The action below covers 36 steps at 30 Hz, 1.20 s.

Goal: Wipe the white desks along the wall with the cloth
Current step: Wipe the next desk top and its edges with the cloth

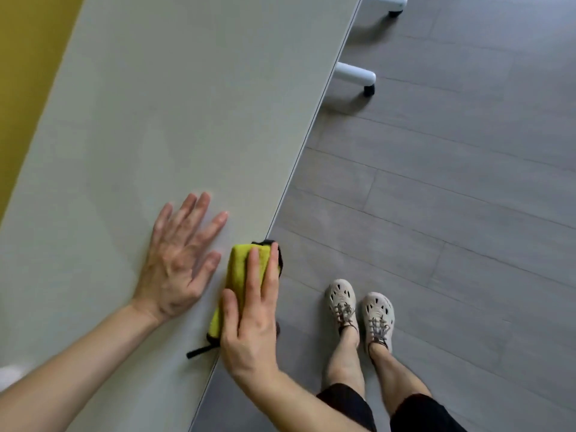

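Your right hand (249, 322), fingers straight, presses the yellow cloth (238, 265) at the white desk (156, 104) edge; drifting toward four o'clock could drop it. Your left hand (174, 263), at nine o'clock, lies spread, empty.

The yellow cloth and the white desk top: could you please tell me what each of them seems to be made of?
The cloth looks like microfibre or similar pile fabric: fuzzy matt yellow-green face, black binding along the edge. The desk looks like laminate-faced board: smooth, pale, faint sheen, thin dark edge line; its core cannot be seen.
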Tool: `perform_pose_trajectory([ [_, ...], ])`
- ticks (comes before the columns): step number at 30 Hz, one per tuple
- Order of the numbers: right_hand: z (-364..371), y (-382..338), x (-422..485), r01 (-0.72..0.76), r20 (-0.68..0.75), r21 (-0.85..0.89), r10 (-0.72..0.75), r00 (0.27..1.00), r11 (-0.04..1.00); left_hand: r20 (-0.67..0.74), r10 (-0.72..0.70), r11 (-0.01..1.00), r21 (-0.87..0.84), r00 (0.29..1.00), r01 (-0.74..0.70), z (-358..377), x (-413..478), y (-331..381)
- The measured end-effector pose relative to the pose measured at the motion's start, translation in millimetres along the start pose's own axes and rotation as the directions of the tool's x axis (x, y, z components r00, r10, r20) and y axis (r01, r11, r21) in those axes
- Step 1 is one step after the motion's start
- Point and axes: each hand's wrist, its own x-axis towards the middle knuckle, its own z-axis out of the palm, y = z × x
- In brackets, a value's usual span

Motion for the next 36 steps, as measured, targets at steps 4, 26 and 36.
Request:
perform_pose_trajectory([
  [4, -19.2, 0.3, 72.2, 0.09, -0.032, -0.034, -0.092, 0.995, 0.995, -0.004, 0.004, 1.0, 0.028, 1.0, -0.004, 6.5, -21.4, -0.1],
  [26, -40.8, -6.1, 183.9, 0.172, -0.192, -0.035, -0.176, 0.965, 0.984, -0.122, 0.021, 0.999, 0.027, 0.992, -0.018, 13.8, -19.6, 0.4],
  [36, 43.6, 13.4, -103.6, 0.067, -0.064, 0.007, -0.066, 0.996, 0.998, -0.158, 0.04, 0.997, -0.058, 0.987, -0.049, 15.9, -46.5, 2.2],
])
